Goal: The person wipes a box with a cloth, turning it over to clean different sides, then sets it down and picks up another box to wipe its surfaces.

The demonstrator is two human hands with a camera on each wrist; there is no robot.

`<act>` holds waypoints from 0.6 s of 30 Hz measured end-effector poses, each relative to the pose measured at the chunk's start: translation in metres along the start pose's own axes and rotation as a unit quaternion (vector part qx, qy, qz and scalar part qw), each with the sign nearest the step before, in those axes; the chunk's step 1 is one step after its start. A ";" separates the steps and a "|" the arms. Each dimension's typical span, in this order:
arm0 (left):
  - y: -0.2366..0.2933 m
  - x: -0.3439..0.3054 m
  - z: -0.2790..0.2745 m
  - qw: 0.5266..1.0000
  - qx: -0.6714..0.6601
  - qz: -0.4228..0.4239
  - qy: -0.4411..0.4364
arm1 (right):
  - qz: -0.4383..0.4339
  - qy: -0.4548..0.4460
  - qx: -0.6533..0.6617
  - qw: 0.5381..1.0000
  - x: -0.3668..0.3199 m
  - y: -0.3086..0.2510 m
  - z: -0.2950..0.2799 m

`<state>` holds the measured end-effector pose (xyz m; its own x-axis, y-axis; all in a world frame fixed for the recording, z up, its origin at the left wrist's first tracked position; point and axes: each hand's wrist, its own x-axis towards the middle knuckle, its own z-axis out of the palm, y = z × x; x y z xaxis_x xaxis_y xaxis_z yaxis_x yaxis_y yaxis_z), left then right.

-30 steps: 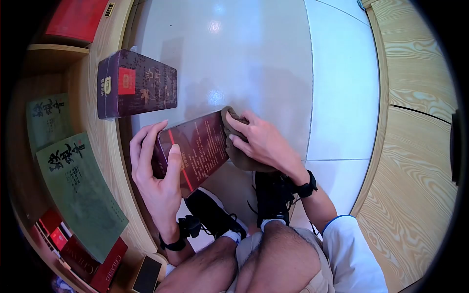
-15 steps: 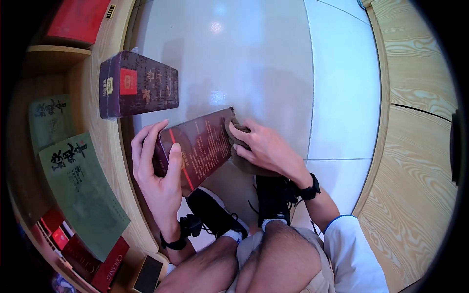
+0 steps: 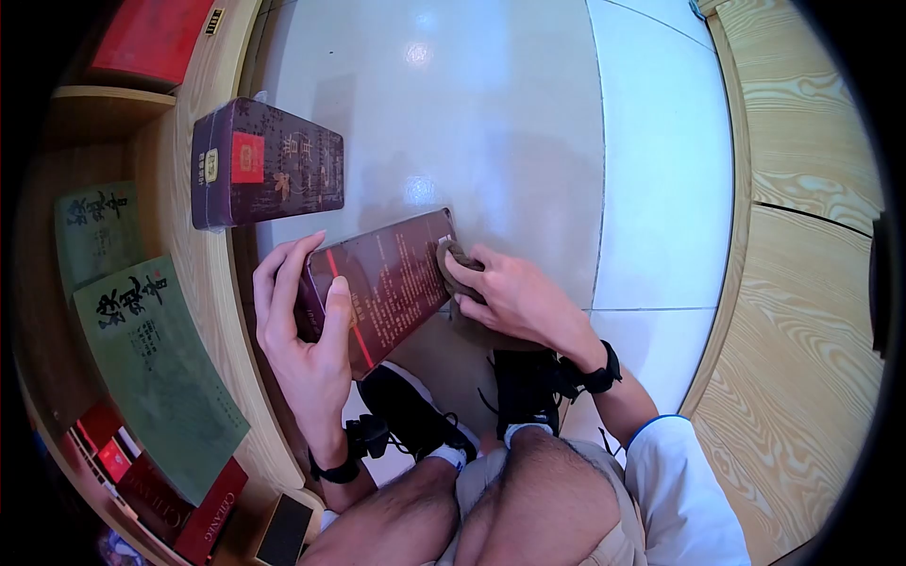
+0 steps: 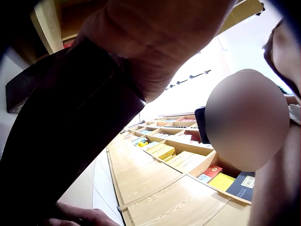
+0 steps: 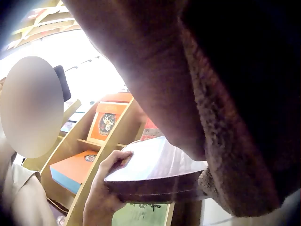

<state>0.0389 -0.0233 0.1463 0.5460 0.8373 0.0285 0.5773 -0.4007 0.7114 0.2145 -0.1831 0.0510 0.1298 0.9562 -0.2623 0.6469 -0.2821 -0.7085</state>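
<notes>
A dark maroon box with small printed lettering and an orange-red stripe is held tilted above the floor, over the shoes. My left hand grips its left end, thumb across the printed face and fingers around the far side. At the other end, my right hand pinches a brown cloth against the box's right edge. Fuzzy cloth hangs close to the camera in the right wrist view, meeting the box. In the left wrist view the box is a large dark shape.
A second, plastic-wrapped purple box stands on the tiled floor by the left shelf. Green packages and red boxes sit in that shelf. Wooden cabinets line the right side. Black shoes are below the hands.
My right hand and the cloth have shifted slightly right and down along the box's right end, uncovering more of its corner. My left hand keeps its grip on the box.
</notes>
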 end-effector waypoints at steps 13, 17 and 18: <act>0.000 0.000 0.000 1.000 0.003 0.006 0.002 | -0.009 -0.066 -0.020 0.998 -0.013 -0.004 -0.001; -0.007 -0.001 0.001 1.000 0.003 0.016 0.005 | -0.019 -0.069 -0.009 0.997 -0.018 -0.005 -0.002; -0.009 -0.001 0.001 1.000 0.002 0.029 0.008 | -0.020 -0.070 -0.011 0.997 -0.020 -0.004 0.000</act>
<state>0.0339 -0.0207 0.1387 0.5685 0.8186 0.0815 0.5477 -0.4505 0.7051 0.2095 -0.2012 0.0597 -0.0023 0.9461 -0.3239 0.6662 -0.2401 -0.7060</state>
